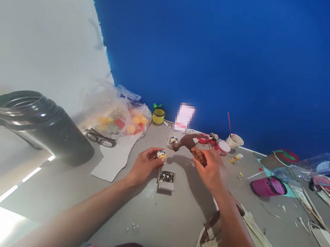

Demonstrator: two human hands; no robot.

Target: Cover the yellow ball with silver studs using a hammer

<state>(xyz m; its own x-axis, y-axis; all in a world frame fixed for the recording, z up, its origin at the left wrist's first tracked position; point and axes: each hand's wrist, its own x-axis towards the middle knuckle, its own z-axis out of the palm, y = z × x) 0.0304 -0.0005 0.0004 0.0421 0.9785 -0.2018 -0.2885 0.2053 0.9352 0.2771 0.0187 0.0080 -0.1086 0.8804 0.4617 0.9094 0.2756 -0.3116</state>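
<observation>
My left hand (146,161) is closed on a small yellow ball (161,154) partly covered with shiny silver studs, held just above the grey table. My right hand (211,168) grips the wooden handle of a hammer (187,141), whose dark head points left toward the ball. A small open box of silver studs (166,180) lies on the table between the two hands. Another stud-covered silver ball (173,141) rests just behind the hammer head.
A large dark jar (38,124) lies on its side at left, with black glasses (100,138) and a plastic bag of coloured balls (118,118) behind. A yellow pot (158,116), a paint cup (234,140), paper scraps at right and a cloth bag (229,240) in front.
</observation>
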